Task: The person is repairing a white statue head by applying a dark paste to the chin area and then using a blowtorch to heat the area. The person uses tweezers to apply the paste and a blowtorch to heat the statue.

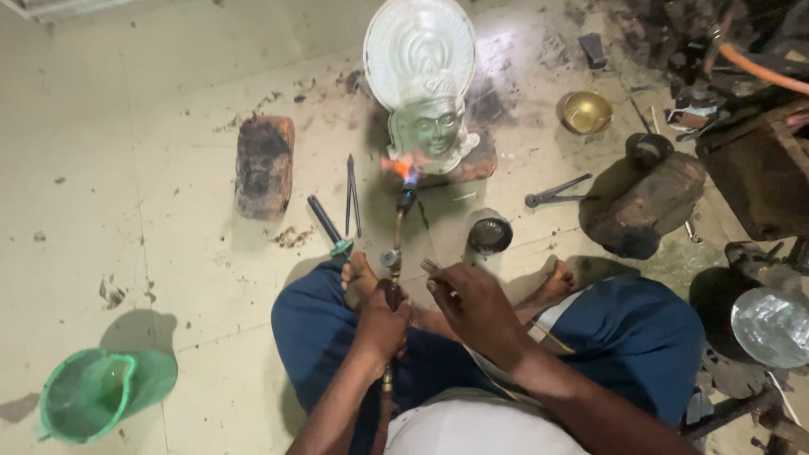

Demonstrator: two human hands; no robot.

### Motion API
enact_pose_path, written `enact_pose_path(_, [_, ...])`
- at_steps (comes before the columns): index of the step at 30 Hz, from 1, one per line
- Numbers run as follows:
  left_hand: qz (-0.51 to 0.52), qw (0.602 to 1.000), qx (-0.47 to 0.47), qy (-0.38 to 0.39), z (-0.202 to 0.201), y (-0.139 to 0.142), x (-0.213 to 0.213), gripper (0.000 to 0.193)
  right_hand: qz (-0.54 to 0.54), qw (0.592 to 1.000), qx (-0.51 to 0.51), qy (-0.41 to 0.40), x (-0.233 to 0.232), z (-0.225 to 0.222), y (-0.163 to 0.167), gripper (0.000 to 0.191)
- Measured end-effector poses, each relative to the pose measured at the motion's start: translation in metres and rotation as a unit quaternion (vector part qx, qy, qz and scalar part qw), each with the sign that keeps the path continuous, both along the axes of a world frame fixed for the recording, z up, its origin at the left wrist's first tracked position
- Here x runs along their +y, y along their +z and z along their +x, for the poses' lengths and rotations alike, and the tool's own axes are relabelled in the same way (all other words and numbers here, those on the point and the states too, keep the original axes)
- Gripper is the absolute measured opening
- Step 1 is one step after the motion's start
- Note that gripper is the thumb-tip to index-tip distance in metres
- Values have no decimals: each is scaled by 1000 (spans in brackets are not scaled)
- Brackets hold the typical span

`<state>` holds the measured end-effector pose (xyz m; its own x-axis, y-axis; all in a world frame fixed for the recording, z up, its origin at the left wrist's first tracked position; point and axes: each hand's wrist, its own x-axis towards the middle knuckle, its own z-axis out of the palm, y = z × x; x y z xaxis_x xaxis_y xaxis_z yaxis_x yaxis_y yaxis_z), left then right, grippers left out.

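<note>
A silvery metal mask with a round crown (pixel 421 84) rests on a brick on the floor in front of me. My left hand (pixel 381 324) grips a brass gas torch (pixel 396 244) whose flame plays on the mask's lower left edge. My right hand (pixel 472 303) is closed on thin metal tweezers (pixel 431 267), held just right of the torch and apart from the mask. I sit cross-legged, knees in blue cloth.
A scorched brick (pixel 265 166), pointed tweezers (pixel 351 194) and a blue-handled tool (pixel 327 223) lie left. A small dark cup (pixel 490 234), a brass bowl (pixel 587 111), a wooden block (pixel 640 202) and cluttered tools lie right. A green jug (pixel 88 394) stands at lower left.
</note>
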<state>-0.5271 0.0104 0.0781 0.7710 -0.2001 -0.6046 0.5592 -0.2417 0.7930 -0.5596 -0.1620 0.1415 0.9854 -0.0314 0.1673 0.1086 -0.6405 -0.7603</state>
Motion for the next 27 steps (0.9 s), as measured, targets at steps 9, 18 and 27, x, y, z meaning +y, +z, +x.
enact_pose_path(9, [73,950,-300,-38,-16,-50,1,24,-12,998,-32,49,13,11,-3,27])
enact_pose_path(18, [-15,932,-352,-80,-18,-52,4,16,-75,988,-67,113,35,36,-24,39])
enact_pose_path(27, [-12,941,-331,-67,-13,-42,1,19,-101,984,-99,108,29,44,-30,30])
